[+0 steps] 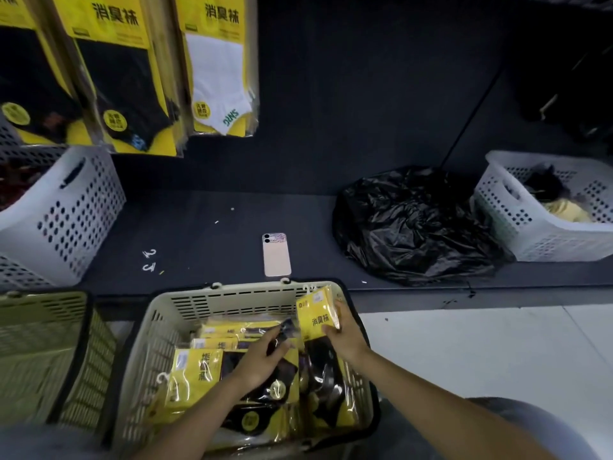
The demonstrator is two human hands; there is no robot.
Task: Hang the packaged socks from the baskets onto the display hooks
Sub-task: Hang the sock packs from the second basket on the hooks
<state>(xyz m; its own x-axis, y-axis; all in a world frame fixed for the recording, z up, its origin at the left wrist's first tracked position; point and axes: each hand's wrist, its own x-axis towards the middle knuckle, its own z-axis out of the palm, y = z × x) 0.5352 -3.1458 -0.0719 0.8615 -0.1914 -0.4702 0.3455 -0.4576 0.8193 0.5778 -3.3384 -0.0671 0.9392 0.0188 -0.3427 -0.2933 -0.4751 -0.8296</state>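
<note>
"消臭袜" on hanging packs (109,11), on held pack (316,318)

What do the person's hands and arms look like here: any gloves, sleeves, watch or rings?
The left hand and the right hand are both bare, with no gloves. The forearms are uncovered up to the frame's edge, so no sleeves show. No watch, bracelet or ring is visible. Grey clothing shows at the bottom edge.

Dark shelf (205,234) bears phone (276,254), black bag (411,227), white baskets (66,214) (530,234).
</note>
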